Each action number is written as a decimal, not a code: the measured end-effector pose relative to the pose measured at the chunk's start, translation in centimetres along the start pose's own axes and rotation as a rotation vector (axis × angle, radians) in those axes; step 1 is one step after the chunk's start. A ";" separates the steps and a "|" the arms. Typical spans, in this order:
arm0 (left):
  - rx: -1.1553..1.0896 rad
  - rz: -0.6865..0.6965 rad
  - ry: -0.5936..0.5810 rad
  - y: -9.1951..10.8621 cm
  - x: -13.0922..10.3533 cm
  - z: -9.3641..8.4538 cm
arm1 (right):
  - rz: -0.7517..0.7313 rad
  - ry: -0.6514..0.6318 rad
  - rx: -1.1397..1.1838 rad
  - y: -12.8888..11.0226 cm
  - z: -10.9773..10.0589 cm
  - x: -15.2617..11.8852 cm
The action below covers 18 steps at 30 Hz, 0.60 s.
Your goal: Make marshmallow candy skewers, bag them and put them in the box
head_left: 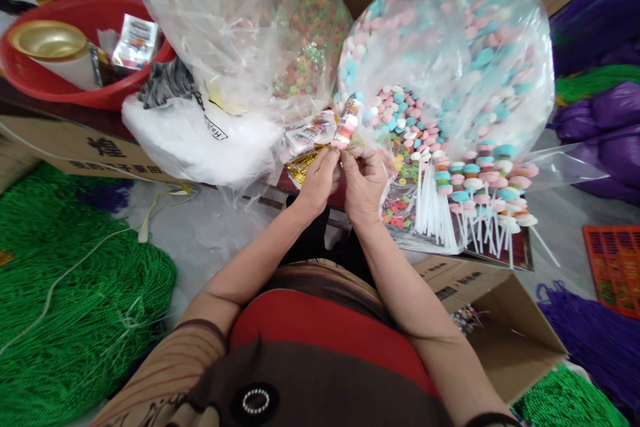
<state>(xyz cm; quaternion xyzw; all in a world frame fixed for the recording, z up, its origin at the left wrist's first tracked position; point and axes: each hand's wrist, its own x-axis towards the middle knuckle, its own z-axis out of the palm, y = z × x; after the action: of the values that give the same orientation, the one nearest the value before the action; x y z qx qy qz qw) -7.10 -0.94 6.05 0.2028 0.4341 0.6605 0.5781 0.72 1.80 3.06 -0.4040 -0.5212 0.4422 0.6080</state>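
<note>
In the middle of the head view, a candy skewer (347, 125) stands upright, its pastel discs stacked and partly covered by printed clear wrapping. My left hand (319, 181) pinches the lower end of it. My right hand (365, 185) is closed at the same spot, fingertips meeting the left ones; whether a thin tie is between them is hidden. Gold twist ties (303, 165) lie just left of my left hand, beside printed clear wrappers (313, 135). To the right of my right hand are white sticks (434, 210) and a pile of finished-looking candy skewers (483, 180).
Large clear bags hold pastel candy discs (417, 33) and small candy rings (315, 40). A red basin (113, 88) stands at the left, near a white plastic bag (200, 143). An open carton (520, 330) sits below right. Green cord bundles (75, 293) cover the left floor.
</note>
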 end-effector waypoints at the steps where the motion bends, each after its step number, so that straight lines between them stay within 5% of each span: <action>1: -0.004 -0.001 0.004 0.1 -0.1 0.1 | 0.012 -0.004 0.000 0.0 0.0 -0.1; 18: 0.040 -0.024 0.031 0.2 0.1 0.5 | 0.149 -0.030 0.062 -1.0 -0.8 -0.4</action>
<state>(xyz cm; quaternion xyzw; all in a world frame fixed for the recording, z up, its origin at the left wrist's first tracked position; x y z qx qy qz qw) -6.86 -0.71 6.40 0.1985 0.4585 0.6479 0.5750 1.56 1.06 3.81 -0.4159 -0.4849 0.5082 0.5776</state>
